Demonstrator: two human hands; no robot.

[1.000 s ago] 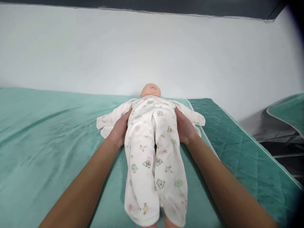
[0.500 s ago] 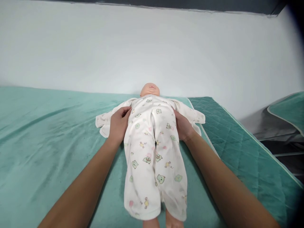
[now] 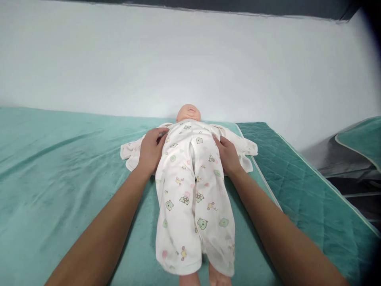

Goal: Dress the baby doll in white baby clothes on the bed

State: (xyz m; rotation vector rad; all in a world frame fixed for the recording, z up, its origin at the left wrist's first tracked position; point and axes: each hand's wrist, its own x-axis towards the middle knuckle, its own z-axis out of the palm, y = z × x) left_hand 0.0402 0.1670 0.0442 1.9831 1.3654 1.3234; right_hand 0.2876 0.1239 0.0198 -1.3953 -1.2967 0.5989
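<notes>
A baby doll (image 3: 188,113) lies on its back, head toward the wall and feet at the bottom edge of the view. White patterned trousers (image 3: 181,190) cover its legs and reach up over its torso. A white long-sleeved top (image 3: 245,146) spreads out to both sides beneath. At the left edge of the trousers, my left hand (image 3: 151,149) has its fingers closed, with thumb and fingertips at the cloth. My right hand (image 3: 228,155) is at the opposite edge, its thumb and fingers pinching the side of the trousers.
A green sheet (image 3: 59,178) lies under the doll. On the right is a darker quilted green mat (image 3: 297,178) with a pale edge. The white wall (image 3: 190,59) rises behind. Another green padded piece (image 3: 363,137) and dark metal framing are at the far right.
Both hands have shifted slightly up along the sides of the trousers. More of my right hand's thumb and fingers now shows on top of the cloth.
</notes>
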